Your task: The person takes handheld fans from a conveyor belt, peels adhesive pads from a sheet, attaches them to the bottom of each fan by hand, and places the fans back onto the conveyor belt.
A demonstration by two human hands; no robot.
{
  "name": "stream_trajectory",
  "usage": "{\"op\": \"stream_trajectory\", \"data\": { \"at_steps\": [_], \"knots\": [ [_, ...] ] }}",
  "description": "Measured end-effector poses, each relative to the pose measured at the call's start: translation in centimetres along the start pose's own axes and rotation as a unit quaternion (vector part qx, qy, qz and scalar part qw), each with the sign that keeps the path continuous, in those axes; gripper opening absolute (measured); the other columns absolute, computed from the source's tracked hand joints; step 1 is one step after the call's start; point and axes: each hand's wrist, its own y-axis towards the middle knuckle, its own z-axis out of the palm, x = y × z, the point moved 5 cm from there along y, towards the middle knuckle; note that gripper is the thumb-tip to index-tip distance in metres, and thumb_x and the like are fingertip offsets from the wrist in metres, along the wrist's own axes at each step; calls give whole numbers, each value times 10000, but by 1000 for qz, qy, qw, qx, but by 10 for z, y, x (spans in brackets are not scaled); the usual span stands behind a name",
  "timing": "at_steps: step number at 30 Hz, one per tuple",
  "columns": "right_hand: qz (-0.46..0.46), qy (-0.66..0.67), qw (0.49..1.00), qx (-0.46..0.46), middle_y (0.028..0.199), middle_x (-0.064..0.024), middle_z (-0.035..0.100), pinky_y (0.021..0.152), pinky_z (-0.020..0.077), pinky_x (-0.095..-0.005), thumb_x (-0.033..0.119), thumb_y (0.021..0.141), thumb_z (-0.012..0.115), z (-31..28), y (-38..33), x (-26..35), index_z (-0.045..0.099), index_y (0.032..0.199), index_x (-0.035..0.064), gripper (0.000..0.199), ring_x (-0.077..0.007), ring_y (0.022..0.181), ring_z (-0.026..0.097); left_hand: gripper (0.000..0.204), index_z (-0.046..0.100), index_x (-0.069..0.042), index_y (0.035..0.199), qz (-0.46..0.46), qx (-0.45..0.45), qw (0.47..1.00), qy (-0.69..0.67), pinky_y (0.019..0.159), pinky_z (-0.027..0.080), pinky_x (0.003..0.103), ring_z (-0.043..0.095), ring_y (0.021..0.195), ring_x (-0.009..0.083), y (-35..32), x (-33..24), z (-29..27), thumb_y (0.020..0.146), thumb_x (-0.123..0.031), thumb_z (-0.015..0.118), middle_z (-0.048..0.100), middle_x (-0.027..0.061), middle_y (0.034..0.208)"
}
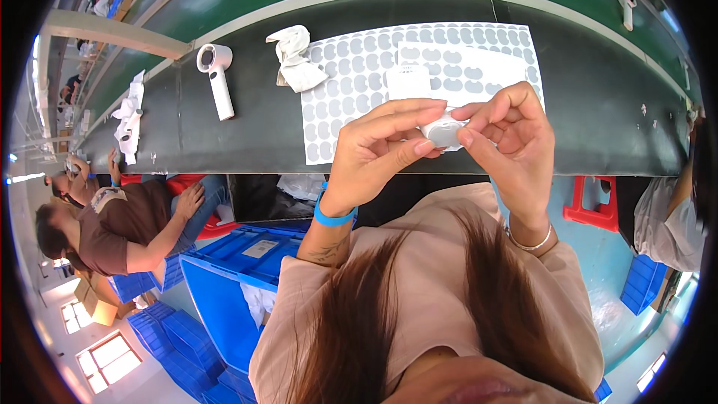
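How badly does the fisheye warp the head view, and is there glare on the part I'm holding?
Head view: the bench edge bows strongly and the corners go black. The small white round part between left hand and right hand is bright and nearly washed out. The sticker sheet stays sharp.

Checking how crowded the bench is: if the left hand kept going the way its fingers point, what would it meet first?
The left hand points at the small white round plastic part both hands pinch, so it meets that at once; just beyond is the right hand.
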Motion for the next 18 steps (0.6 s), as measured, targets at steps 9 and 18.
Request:
{"op": "stream_trajectory", "data": {
  "at_steps": [9, 18],
  "knots": [
    [21, 4, 1000, 2, 840, -71, 558, 798, 522, -275, -127, 776, 607, 0, 0, 0, 426, 905, 25, 270, -173, 960, 603, 308, 602, 11, 1152, 3, -3, 1000, -9, 810, 570, 313, 598, 1002, 213, 0, 0, 0, 848, 51, 583, 530, 176, 1230],
    [18, 3, 1000, -2, 832, -64, 551, 804, 521, -281, -130, 771, 607, 3, 0, -1, 428, 914, 21, 274, -179, 965, 603, 300, 603, 16, 1147, 4, -9, 1000, -13, 810, 572, 312, 595, 1010, 211, 0, 2, -2, 851, 56, 576, 527, 178, 1234]
  ]
}}
